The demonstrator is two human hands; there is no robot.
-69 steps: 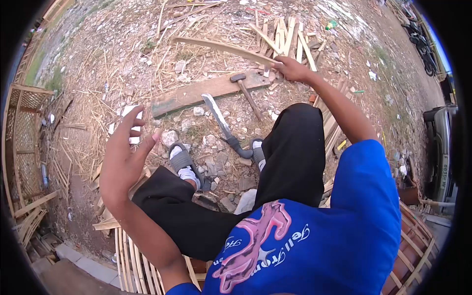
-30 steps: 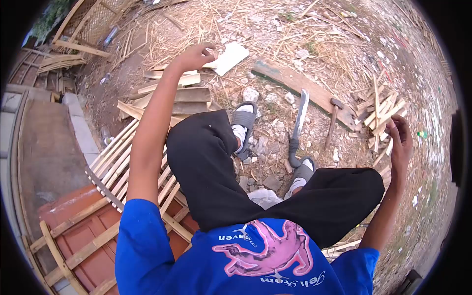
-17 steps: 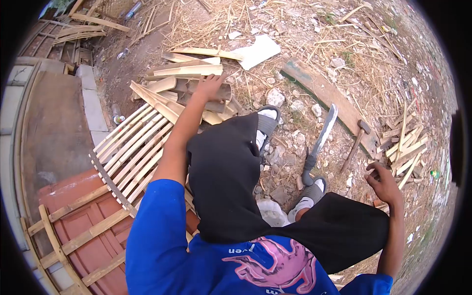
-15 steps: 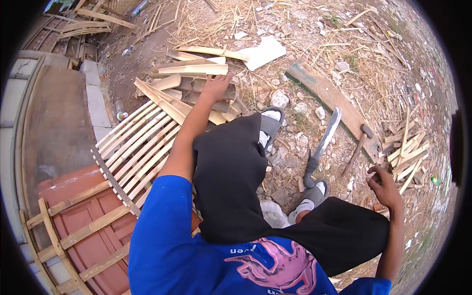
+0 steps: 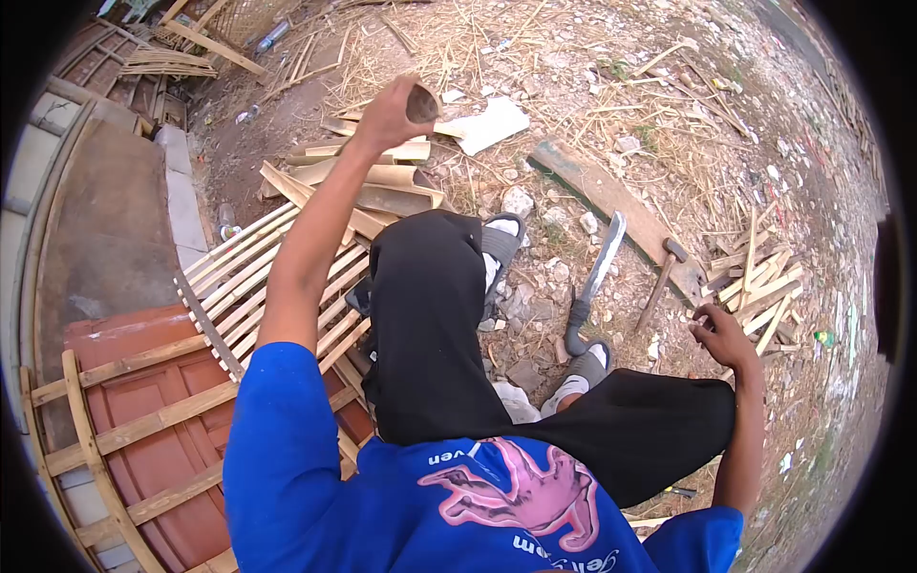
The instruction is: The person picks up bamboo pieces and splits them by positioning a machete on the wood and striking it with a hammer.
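My left hand (image 5: 385,116) is raised over a pile of split bamboo (image 5: 387,177), closed around a bamboo piece (image 5: 422,103) whose rounded, hollow end faces me. Most of that piece is hidden behind the hand. Held out past my right knee, my right hand (image 5: 723,336) has loosely bent fingers, a little apart, and nothing shows in them. The hammer (image 5: 662,279) lies nearest to it, across a wooden plank (image 5: 611,202). A machete (image 5: 602,267) with a dark handle rests between the plank and my right foot, blade pointing away.
A slatted bamboo panel (image 5: 258,277) lies left of my legs, near a bamboo frame (image 5: 143,432) over a reddish door panel (image 5: 110,334). Bamboo offcuts (image 5: 764,286) are heaped at the right. A white sheet (image 5: 492,124) lies beyond the pile, among stones and straw.
My left hand has lifted up and away from the pile, now with a bamboo piece in it. My right hand keeps its loose pose. The view has shifted slightly.
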